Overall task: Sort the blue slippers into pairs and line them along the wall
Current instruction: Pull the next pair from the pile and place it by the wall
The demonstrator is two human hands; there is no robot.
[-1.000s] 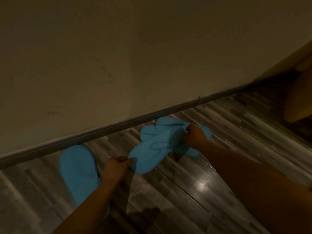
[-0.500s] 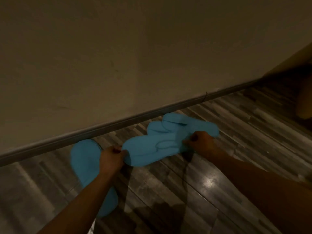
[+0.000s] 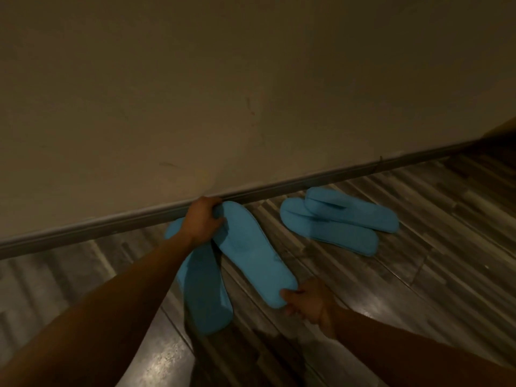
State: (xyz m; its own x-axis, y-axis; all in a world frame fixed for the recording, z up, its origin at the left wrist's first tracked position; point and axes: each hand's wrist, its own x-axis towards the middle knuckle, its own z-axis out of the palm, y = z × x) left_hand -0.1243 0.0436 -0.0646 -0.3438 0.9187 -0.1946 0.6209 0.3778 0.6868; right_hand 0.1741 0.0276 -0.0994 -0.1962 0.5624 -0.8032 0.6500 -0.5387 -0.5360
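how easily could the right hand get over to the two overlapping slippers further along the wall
Probably yes. Bare floor lies between the right hand and the overlapping pair, nothing blocking. But that hand is gripping the held slipper at its heel end, so it must let go first.

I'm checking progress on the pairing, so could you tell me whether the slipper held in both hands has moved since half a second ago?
Yes. The held slipper has left the two overlapping slippers and swung toe-first to the baseboard.

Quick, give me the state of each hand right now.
Left hand: closed on the toe end of the slipper, next to the baseboard.
Right hand: gripping the heel end of the same slipper.
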